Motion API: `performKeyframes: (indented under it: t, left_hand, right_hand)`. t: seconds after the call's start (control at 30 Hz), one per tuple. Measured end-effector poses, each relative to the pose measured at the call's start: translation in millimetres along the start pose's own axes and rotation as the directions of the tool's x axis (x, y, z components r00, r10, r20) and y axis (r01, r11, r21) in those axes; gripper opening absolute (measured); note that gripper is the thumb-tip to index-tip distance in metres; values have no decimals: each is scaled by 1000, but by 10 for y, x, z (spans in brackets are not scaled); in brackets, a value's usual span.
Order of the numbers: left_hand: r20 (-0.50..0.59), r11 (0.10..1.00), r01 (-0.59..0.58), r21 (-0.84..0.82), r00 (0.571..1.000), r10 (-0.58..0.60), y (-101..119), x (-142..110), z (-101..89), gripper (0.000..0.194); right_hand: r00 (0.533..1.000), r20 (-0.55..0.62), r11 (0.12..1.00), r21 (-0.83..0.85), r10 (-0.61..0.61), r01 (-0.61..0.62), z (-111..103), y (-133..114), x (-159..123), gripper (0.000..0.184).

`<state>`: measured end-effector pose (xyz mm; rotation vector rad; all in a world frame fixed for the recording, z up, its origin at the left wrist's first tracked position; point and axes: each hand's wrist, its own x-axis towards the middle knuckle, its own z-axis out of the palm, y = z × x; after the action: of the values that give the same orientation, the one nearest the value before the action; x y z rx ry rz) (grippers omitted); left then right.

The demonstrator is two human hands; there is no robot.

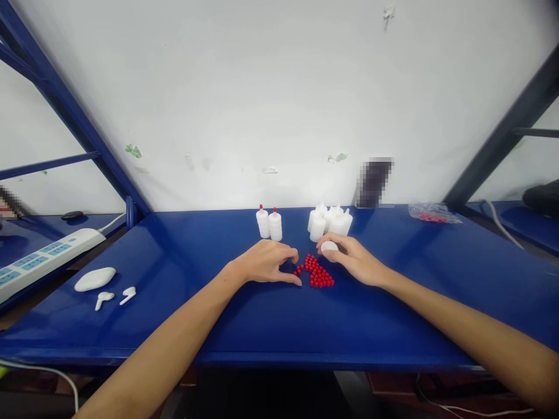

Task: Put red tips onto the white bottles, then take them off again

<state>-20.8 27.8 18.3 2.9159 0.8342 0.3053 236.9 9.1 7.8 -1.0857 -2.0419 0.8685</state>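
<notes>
My right hand (351, 259) is closed round a white squeeze bottle (329, 247), tilted so that its round base faces me. Its tip is hidden. My left hand (271, 262) hovers at the left side of a pile of small red caps (320, 276), thumb and fingers apart, with nothing seen between them. A few red caps lie close to its fingertips. Behind my left hand stand two upright white bottles (275, 227) with red caps on. Just past my right hand is a group of several white bottles (340, 222) with bare white tips.
On the blue table (183, 250) at left lie a white earbud case (95, 279), two earbuds (128, 295) and a power strip (48, 256). A clear bag (434, 214) with red pieces lies at the back right. A blurred dark phone-like object (374, 183) leans on the wall.
</notes>
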Motion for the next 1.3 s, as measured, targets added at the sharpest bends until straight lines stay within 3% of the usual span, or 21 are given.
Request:
performKeyframes:
  t: [0.13, 0.3, 0.6, 0.83, 1.0, 1.1, 1.3]
  left_hand:
    - [-70, 999, -44, -19, 997, 43, -3, -11, 47, 47]
    - [-200, 991, -72, 116, 975, 94, 61, -10, 115, 35]
    - [-363, 986, 155, 54, 924, -125, 157, 79, 131, 23]
    - [-288, 981, 169, 92, 948, -136, 130, 70, 119, 28]
    - [-133, 982, 154, 112, 981, -139, 174, 73, 84, 39]
    - [-71, 978, 166, 124, 985, -158, 219, 74, 89, 36]
    - [-13, 954, 122, 272, 992, -123, 308, 84, 97, 34]
  right_hand:
    - [1000, 5, 1000, 4, -4, 4, 1, 13, 6, 20]
    - [1000, 6, 1000, 23, -12, 12, -1, 35, 11, 19]
    - [1000, 17, 1000, 12, -18, 18, -4, 15, 5, 16]
    - [998, 49, 998, -42, -44, 47, -16, -40, -23, 16]
    - [999, 24, 994, -100, -41, 43, -19, -35, -22, 18]
    - [999, 14, 990, -130, -47, 49, -24, -37, -21, 19]
    - [1000, 22, 994, -108, -18, 20, -21, -34, -21, 18]
